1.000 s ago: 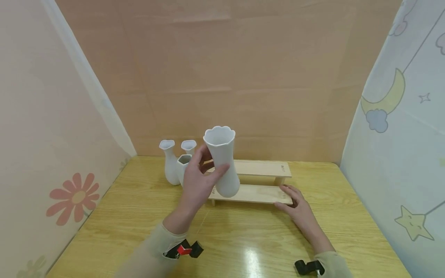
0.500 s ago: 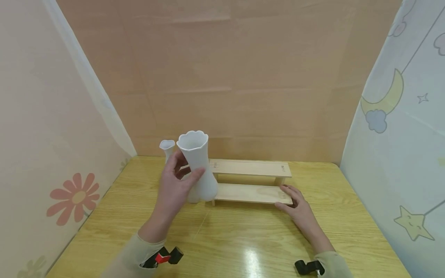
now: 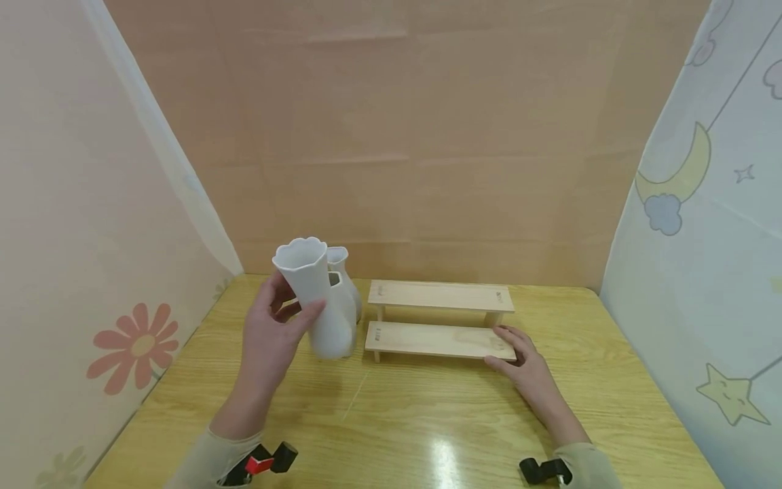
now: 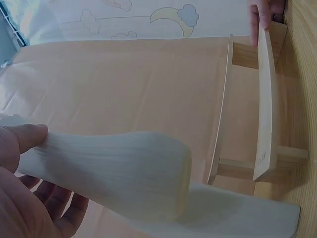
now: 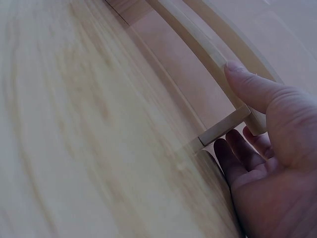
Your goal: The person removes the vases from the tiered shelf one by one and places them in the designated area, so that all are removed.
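A white vase (image 3: 310,282) with a scalloped rim is in my left hand (image 3: 269,333), thumb on one side and fingers on the other. It tilts, rim up and to the left, raised off the table in the left wrist view. Behind it stand more white vases, partly hidden: one (image 3: 345,324) with an angular mouth and one (image 3: 338,256) with a flared mouth. My right hand (image 3: 528,363) grips the right end of the lower board of a two-tier wooden stand (image 3: 440,338). In the right wrist view, the thumb (image 5: 252,89) lies against the board, fingers curled at its end.
The upper board (image 3: 441,295) of the stand runs behind the lower one, raised on short legs. Wood-grain table (image 3: 391,421) surrounds the stand. A plain backdrop (image 3: 391,136) rises behind, with printed sheets (image 3: 702,272) on both sides.
My left hand has carried the scalloped vase leftward and slightly lower, from in front of the stand to in front of the other vases. My right hand stays on the board's end.
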The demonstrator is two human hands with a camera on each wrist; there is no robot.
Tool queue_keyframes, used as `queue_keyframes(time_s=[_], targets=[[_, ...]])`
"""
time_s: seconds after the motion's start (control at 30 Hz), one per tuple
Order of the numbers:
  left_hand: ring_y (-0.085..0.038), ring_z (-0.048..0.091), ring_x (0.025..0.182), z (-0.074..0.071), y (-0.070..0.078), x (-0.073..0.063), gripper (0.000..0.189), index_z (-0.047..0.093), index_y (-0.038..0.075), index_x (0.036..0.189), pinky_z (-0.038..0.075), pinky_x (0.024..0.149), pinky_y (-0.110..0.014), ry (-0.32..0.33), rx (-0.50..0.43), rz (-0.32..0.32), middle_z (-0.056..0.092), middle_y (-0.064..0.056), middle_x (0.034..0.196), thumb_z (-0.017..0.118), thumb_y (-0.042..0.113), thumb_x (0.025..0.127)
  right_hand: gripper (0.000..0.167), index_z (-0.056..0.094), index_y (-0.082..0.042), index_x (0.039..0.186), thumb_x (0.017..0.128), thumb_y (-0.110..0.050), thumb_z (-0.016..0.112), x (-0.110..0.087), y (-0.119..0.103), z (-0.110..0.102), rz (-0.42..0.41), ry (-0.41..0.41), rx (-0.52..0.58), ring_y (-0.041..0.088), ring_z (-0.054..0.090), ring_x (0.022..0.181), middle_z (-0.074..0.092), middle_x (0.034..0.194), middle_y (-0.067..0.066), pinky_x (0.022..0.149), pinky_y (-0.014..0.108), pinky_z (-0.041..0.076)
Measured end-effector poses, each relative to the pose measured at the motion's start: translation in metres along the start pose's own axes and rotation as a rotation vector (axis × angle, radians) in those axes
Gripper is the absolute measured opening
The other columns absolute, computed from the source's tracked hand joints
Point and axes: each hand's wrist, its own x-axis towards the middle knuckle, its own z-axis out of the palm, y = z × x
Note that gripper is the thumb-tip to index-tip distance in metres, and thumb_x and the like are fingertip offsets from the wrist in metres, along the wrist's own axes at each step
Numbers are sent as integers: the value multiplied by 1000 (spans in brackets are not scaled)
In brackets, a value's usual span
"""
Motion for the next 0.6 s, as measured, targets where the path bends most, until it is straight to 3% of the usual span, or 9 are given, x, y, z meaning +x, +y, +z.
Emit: queue_keyframes(time_s=[0.27,0.6], targets=[[-22,64,118,-21,-7,-2,64,60,15,152,54,102,-27,76,69,-53,65,-6,126,90,16,95,78,44,-14,170,104,-33,81,0,1,1,-3,2,4,40,27,162,24,179,13,100,6,40],[-18,62,119,-33,-21,-1,69,55,17,159,53,103,-28,102,147,-106,63,-4,132,88,24,99,78,44,-14,170,104,-34,81,0,1,0,-3,2,-4,41,28,161,24,179,14,99,6,41]])
